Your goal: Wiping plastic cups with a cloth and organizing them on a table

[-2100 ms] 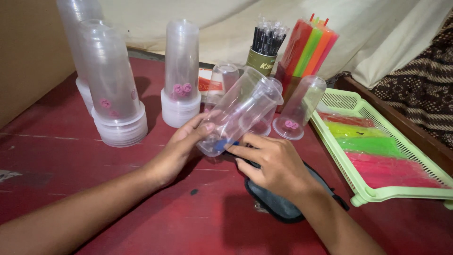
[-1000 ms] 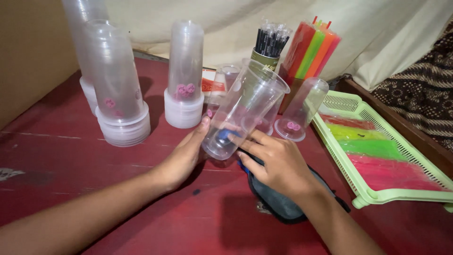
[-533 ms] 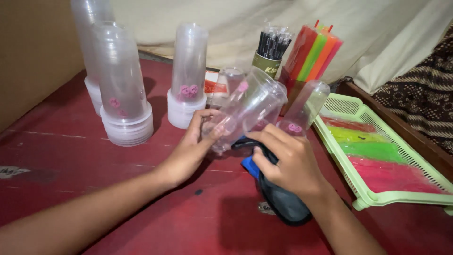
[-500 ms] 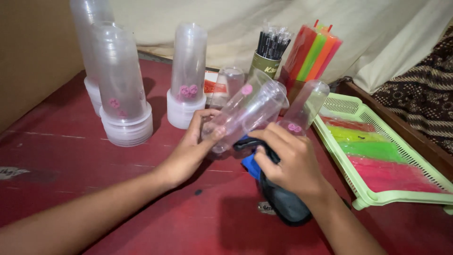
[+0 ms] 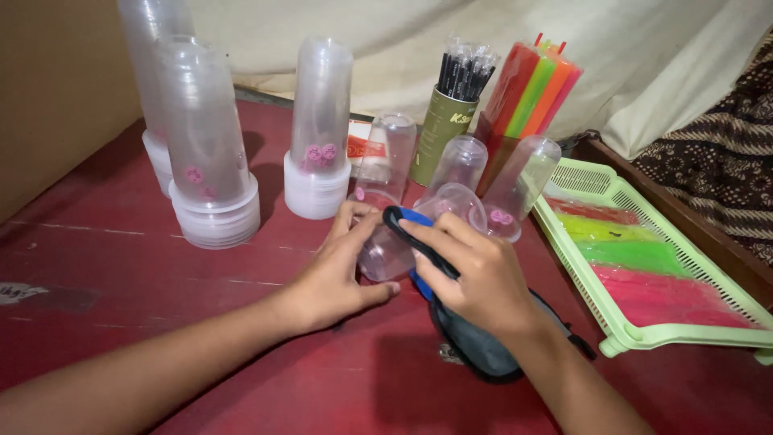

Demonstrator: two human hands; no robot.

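left hand [image 5: 338, 270] on clear cup [image 5: 394, 246] | right hand [image 5: 475, 274] seemingly gripping black pouch [image 5: 475, 350]

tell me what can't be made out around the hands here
Head view:
- clear cup: middle hidden by left hand and right hand.
- dark pouch: top under the right hand.
- tall cup stack: top cut by the frame edge.
- pink bits: too small.

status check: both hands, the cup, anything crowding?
Left hand cradles the clear plastic cup, tipped on its side. Right hand grips the black and blue tool at the cup's mouth. Upturned cups crowd close behind.
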